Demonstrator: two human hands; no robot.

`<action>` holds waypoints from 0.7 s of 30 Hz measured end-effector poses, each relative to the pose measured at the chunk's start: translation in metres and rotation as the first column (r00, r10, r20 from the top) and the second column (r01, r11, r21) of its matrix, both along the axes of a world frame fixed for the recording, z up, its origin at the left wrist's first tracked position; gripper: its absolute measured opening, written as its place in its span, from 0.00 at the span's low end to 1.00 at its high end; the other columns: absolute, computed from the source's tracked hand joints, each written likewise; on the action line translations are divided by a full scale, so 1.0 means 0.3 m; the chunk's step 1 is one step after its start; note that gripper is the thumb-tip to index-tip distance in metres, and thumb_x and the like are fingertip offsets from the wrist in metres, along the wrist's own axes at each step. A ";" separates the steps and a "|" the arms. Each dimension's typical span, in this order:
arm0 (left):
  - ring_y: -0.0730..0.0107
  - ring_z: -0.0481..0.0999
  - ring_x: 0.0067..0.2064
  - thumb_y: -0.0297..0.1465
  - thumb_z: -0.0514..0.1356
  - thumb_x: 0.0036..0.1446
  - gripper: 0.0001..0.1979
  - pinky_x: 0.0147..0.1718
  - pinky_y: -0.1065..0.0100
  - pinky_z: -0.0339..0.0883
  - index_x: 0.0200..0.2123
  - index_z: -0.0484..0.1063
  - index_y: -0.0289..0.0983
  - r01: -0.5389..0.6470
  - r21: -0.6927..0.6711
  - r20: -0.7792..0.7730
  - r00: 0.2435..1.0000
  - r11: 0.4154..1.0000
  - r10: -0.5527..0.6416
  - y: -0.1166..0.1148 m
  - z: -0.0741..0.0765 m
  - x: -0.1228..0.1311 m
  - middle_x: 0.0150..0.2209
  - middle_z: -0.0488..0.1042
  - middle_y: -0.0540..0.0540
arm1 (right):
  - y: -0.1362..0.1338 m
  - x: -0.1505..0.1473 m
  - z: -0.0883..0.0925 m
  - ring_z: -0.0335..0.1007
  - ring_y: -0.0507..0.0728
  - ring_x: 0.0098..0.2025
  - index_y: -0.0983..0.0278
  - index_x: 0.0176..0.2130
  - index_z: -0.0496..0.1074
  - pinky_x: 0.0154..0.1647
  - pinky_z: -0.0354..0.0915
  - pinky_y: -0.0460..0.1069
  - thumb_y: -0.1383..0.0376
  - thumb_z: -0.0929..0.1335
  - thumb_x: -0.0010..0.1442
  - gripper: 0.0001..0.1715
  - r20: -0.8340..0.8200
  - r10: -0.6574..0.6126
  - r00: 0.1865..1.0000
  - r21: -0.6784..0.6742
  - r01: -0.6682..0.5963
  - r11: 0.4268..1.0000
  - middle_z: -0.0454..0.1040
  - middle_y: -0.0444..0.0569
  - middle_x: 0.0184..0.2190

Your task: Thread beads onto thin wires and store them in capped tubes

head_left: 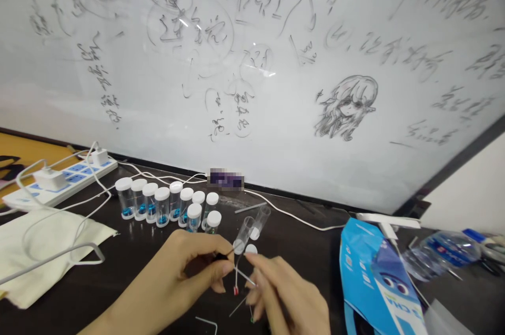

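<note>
My left hand (197,261) is closed in a pinch on a small dark piece (221,256), mostly hidden by the fingers. Opposite it, my right hand (286,290) grips a thin pale rod (245,276) between its fingertips. Between the hands hangs a thin stem with a red end (236,291); which hand bears it I cannot tell. Just beyond the fingertips are clear tubes (245,231) lying on the dark table (130,272), with a white cap (251,249) close by. A bent metal hex key (207,320) lies in front of my left hand.
Several white-capped vials (162,207) with blue contents stand behind my left hand. At left are a power strip (74,174), cables and a cream cloth (35,251). To the right lie a blue bag (374,277) and a water bottle (444,253). A whiteboard (276,130) rises behind.
</note>
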State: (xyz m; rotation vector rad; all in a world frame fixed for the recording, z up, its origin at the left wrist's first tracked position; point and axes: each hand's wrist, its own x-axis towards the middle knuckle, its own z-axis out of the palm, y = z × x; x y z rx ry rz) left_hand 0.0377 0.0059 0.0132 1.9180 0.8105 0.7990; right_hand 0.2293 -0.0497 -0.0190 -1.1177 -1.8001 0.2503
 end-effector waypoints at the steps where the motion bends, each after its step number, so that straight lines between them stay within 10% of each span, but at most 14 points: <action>1: 0.69 0.76 0.28 0.35 0.55 0.63 0.14 0.27 0.74 0.65 0.29 0.74 0.37 0.008 0.014 -0.011 1.000 1.000 -0.008 -0.008 -0.001 0.003 0.24 0.76 0.49 | 0.007 0.005 0.008 0.70 0.50 0.15 0.61 0.49 0.73 0.16 0.67 0.42 0.68 0.61 0.69 0.15 -0.078 0.048 0.996 -0.134 -0.059 0.989 0.73 0.43 0.20; 4: 0.69 0.76 0.29 0.34 0.54 0.64 0.13 0.29 0.74 0.67 0.31 0.75 0.37 0.012 0.037 -0.012 1.000 0.999 -0.012 -0.019 -0.004 0.009 0.27 0.77 0.49 | 0.027 0.032 0.029 0.69 0.49 0.13 0.64 0.48 0.72 0.13 0.66 0.40 0.65 0.59 0.70 0.14 -0.111 0.079 0.991 -0.290 -0.108 0.951 0.73 0.43 0.20; 8: 0.69 0.76 0.28 0.35 0.55 0.63 0.13 0.27 0.74 0.65 0.31 0.76 0.38 -0.040 0.025 0.003 0.999 0.999 0.040 -0.004 -0.007 0.006 0.24 0.76 0.50 | 0.028 0.055 0.023 0.79 0.58 0.35 0.62 0.48 0.75 0.37 0.76 0.47 0.68 0.69 0.62 0.13 0.255 0.005 0.967 0.101 -0.032 0.994 0.78 0.55 0.41; 11: 0.70 0.76 0.27 0.35 0.55 0.64 0.13 0.27 0.74 0.64 0.30 0.75 0.38 -0.038 0.017 0.008 0.999 0.999 0.038 0.001 -0.007 0.003 0.23 0.75 0.51 | 0.015 0.038 -0.002 0.79 0.56 0.35 0.60 0.48 0.76 0.37 0.75 0.46 0.71 0.66 0.64 0.14 0.222 -0.042 0.974 0.161 0.006 0.987 0.78 0.53 0.38; 14: 0.71 0.75 0.28 0.32 0.55 0.64 0.12 0.27 0.75 0.64 0.31 0.75 0.38 -0.037 0.111 -0.001 0.999 0.993 0.037 -0.012 -0.011 0.004 0.25 0.76 0.51 | 0.012 0.008 -0.017 0.76 0.53 0.22 0.63 0.50 0.75 0.22 0.73 0.43 0.65 0.62 0.69 0.16 -0.080 0.106 0.991 -0.162 -0.118 0.980 0.76 0.49 0.27; 18: 0.72 0.75 0.29 0.29 0.53 0.64 0.11 0.29 0.75 0.64 0.32 0.74 0.39 -0.049 0.235 -0.019 0.998 0.971 0.055 -0.023 -0.021 0.002 0.27 0.75 0.51 | 0.030 0.002 -0.002 0.75 0.53 0.16 0.67 0.52 0.71 0.13 0.69 0.41 0.58 0.60 0.70 0.20 -0.364 0.127 0.923 -0.501 -0.309 0.808 0.75 0.46 0.21; 21: 0.71 0.76 0.28 0.31 0.55 0.64 0.09 0.29 0.75 0.65 0.33 0.74 0.39 -0.115 0.228 0.003 0.993 0.967 0.118 -0.010 -0.018 -0.010 0.26 0.76 0.51 | 0.034 0.016 0.014 0.80 0.57 0.28 0.64 0.50 0.73 0.28 0.76 0.47 0.63 0.68 0.64 0.15 -0.093 0.178 0.980 -0.208 -0.194 0.959 0.79 0.52 0.33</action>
